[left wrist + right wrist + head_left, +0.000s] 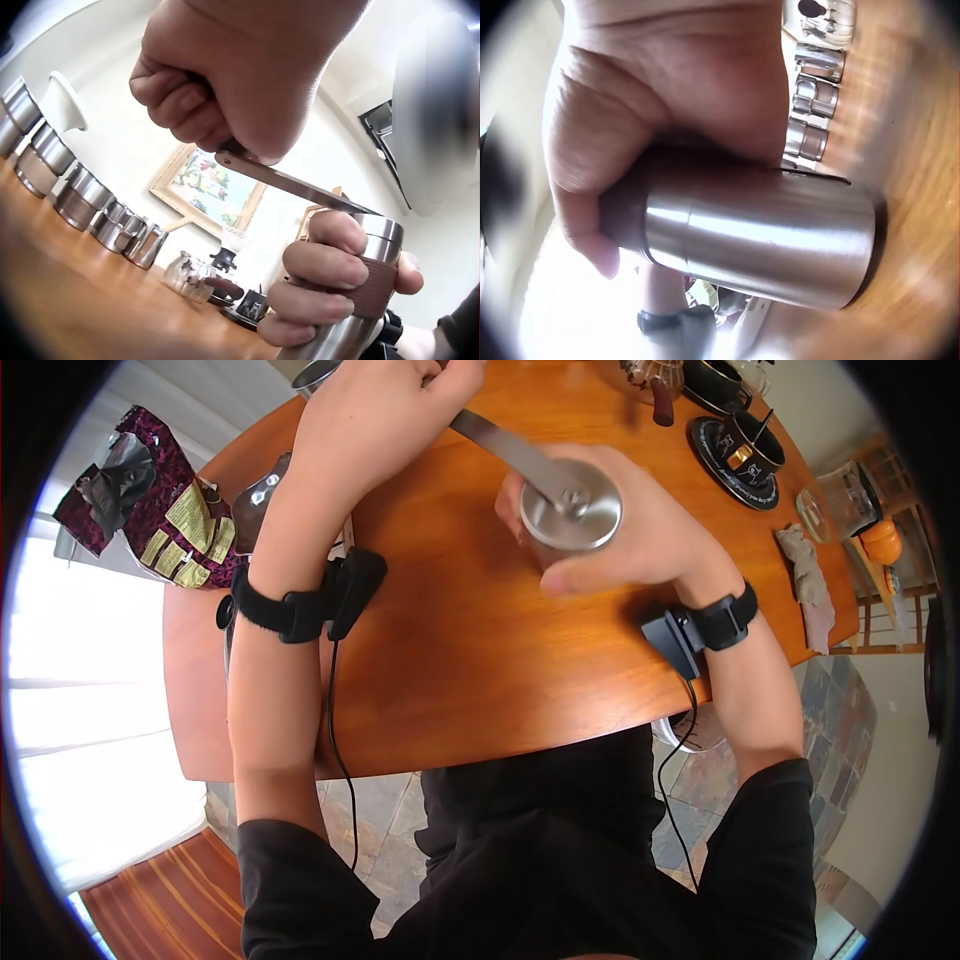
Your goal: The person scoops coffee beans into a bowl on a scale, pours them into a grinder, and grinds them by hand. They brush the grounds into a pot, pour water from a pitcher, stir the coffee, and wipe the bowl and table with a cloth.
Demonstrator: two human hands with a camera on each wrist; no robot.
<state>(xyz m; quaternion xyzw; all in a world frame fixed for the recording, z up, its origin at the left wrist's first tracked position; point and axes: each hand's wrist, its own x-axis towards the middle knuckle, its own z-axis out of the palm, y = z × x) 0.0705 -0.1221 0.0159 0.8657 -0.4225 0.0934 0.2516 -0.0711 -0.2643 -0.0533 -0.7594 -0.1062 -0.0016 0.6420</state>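
A steel hand coffee grinder [570, 520] stands upright over the wooden table, with a brown ribbed band [373, 289] around its upper body. My right hand [645, 525] wraps around it at the band, thumb on one side and fingers on the other. From its lid a flat metal crank arm [508, 455] reaches toward my left hand [375, 435]. In the left wrist view the left fingers are curled around the crank's outer end, and its knob is mostly hidden in the fist. The grinder's lower steel cylinder [769, 240] shows below my right palm, its base close over the tabletop.
A purple patterned bag [185, 525] stands at the left edge. Back right are a black cup [757, 450] on a saucer [708, 445] and a glass pot with a brown handle [662, 402]. A cloth [806, 585] lies right. Several steel canisters [79, 199] line the table.
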